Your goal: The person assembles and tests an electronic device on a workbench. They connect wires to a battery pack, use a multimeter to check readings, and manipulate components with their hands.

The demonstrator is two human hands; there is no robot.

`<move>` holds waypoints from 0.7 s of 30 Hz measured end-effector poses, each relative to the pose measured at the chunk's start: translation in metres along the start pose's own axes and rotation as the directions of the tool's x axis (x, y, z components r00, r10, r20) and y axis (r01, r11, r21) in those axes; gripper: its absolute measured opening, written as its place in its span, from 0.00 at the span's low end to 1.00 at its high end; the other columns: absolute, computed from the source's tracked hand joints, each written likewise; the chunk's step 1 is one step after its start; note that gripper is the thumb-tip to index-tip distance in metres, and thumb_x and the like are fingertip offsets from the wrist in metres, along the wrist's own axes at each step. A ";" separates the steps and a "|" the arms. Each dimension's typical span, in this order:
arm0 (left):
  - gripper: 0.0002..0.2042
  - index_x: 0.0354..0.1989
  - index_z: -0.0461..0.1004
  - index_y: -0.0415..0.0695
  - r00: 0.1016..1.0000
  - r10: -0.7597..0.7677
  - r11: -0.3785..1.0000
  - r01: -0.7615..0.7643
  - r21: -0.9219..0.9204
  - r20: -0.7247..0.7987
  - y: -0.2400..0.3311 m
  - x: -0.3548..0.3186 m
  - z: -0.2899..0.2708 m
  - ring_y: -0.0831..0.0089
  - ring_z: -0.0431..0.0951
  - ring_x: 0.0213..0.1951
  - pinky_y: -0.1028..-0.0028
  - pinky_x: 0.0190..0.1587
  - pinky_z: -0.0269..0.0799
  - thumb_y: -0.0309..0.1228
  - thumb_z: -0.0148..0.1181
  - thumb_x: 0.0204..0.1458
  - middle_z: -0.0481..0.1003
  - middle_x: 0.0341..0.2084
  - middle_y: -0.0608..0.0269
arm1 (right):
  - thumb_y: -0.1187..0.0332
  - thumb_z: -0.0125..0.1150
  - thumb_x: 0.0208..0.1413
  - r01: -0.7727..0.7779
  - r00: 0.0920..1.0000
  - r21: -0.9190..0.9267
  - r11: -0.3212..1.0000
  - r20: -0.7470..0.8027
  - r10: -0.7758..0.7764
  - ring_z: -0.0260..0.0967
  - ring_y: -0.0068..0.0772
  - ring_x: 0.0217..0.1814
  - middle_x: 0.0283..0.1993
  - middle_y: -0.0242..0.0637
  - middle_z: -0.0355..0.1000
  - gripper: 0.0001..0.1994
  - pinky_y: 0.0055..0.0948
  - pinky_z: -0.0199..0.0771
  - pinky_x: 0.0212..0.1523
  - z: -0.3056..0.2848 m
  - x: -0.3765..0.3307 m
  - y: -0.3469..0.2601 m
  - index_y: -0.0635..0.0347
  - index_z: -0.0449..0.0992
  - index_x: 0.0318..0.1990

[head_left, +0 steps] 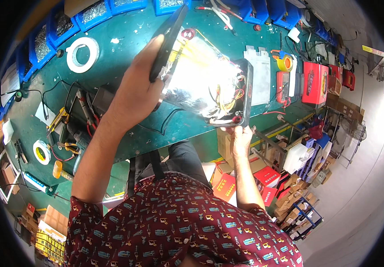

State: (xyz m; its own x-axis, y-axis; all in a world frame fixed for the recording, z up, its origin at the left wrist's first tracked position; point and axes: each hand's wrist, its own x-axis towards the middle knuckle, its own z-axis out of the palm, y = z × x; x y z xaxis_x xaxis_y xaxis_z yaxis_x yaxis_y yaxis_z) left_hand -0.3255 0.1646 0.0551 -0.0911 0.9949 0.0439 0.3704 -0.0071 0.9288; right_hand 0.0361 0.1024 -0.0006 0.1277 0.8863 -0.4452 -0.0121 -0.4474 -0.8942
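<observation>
Over the bench's front edge I hold a silver-wrapped block (196,75) between two black end pieces. Glare whitens most of its surface. Yellow, white and red wires (225,98) bunch at its right end. My left hand (140,84) is closed round the left black panel (169,42), which stands tilted, thumb at its lower part. With its fingers at the lower corner of the right black end frame (247,89), my right hand (241,138) grips it from below; some of those fingertips are hidden.
Blue bins of small hardware (96,15) line the far edge. A white tape roll (82,54), pliers (58,120) and a power drill (78,135) lie left. Right stand a grey metal plate (258,73), a red multimeter (283,86) and a red box (314,82). Cartons (290,191) fill the floor at right.
</observation>
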 end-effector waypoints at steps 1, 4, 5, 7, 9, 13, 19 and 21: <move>0.32 0.72 0.57 0.42 1.000 0.031 1.000 -0.031 -0.001 0.006 0.005 0.003 0.001 0.54 0.67 0.67 0.65 0.68 0.58 0.14 0.46 0.54 0.66 0.64 0.44 | 0.75 0.54 0.61 0.000 1.000 0.017 1.000 -0.005 0.000 0.78 0.31 0.41 0.43 0.37 0.76 0.11 0.35 0.85 0.46 -0.001 0.001 0.000 0.70 0.75 0.49; 0.34 0.71 0.56 0.41 0.991 0.134 0.991 -0.133 -0.028 0.030 0.022 0.012 0.004 0.51 0.62 0.69 0.65 0.70 0.55 0.13 0.46 0.51 0.63 0.66 0.42 | 0.70 0.55 0.65 0.013 1.000 0.092 0.996 -0.015 -0.012 0.78 0.32 0.42 0.45 0.38 0.76 0.12 0.35 0.85 0.45 -0.004 0.001 0.002 0.70 0.75 0.49; 0.34 0.71 0.56 0.40 0.985 0.168 0.985 -0.167 -0.040 0.036 0.027 0.015 0.006 0.50 0.61 0.70 0.64 0.70 0.54 0.13 0.45 0.50 0.62 0.67 0.42 | 0.68 0.56 0.65 0.026 1.000 0.131 0.991 -0.010 -0.025 0.78 0.32 0.42 0.45 0.39 0.76 0.13 0.35 0.85 0.45 -0.005 0.001 0.004 0.70 0.75 0.49; 0.34 0.69 0.57 0.37 0.970 0.241 0.970 -0.241 0.022 0.020 0.034 0.020 0.010 0.41 0.61 0.66 0.58 0.69 0.55 0.15 0.50 0.48 0.63 0.64 0.36 | 0.64 0.57 0.66 0.049 0.999 0.196 0.979 -0.003 -0.049 0.78 0.33 0.43 0.46 0.40 0.76 0.14 0.36 0.84 0.44 -0.006 0.002 0.005 0.69 0.75 0.49; 0.34 0.69 0.57 0.35 0.962 0.272 0.959 -0.273 0.070 0.029 0.041 0.023 0.014 0.39 0.59 0.67 0.56 0.70 0.53 0.15 0.51 0.47 0.61 0.64 0.35 | 0.61 0.58 0.67 0.067 0.998 0.244 0.968 0.000 -0.070 0.78 0.34 0.44 0.47 0.42 0.77 0.16 0.36 0.84 0.44 -0.008 0.004 0.004 0.69 0.75 0.49; 0.36 0.70 0.55 0.36 0.965 0.256 0.952 -0.263 0.155 0.059 0.059 0.029 0.025 0.42 0.55 0.71 0.59 0.73 0.46 0.14 0.49 0.47 0.58 0.68 0.38 | 0.47 0.55 0.67 0.109 0.984 0.192 0.975 0.121 -0.133 0.77 0.37 0.53 0.58 0.40 0.73 0.29 0.39 0.84 0.46 -0.027 0.010 0.014 0.62 0.67 0.63; 0.37 0.71 0.58 0.41 0.970 0.239 0.952 -0.242 0.186 0.037 0.082 0.034 0.040 0.41 0.57 0.70 0.56 0.73 0.49 0.17 0.56 0.47 0.59 0.67 0.35 | 0.42 0.52 0.66 0.045 0.997 0.194 0.980 0.051 -0.056 0.77 0.45 0.52 0.59 0.43 0.72 0.33 0.38 0.84 0.44 -0.026 0.010 0.001 0.62 0.62 0.65; 0.35 0.71 0.58 0.41 0.968 0.251 0.942 -0.249 0.227 0.023 0.081 0.036 0.046 0.41 0.59 0.68 0.48 0.68 0.53 0.23 0.58 0.50 0.59 0.67 0.34 | 0.42 0.49 0.68 0.015 0.999 0.180 0.984 0.043 -0.023 0.76 0.43 0.54 0.60 0.44 0.71 0.33 0.37 0.84 0.44 -0.023 0.011 -0.005 0.61 0.61 0.66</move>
State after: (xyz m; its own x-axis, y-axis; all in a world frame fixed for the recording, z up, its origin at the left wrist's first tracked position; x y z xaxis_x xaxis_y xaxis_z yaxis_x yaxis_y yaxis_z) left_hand -0.2565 0.2046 0.1154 0.0257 0.9633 0.2671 0.5810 -0.2318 0.7802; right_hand 0.0605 0.1113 -0.0003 0.0855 0.9008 -0.4257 -0.1885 -0.4050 -0.8947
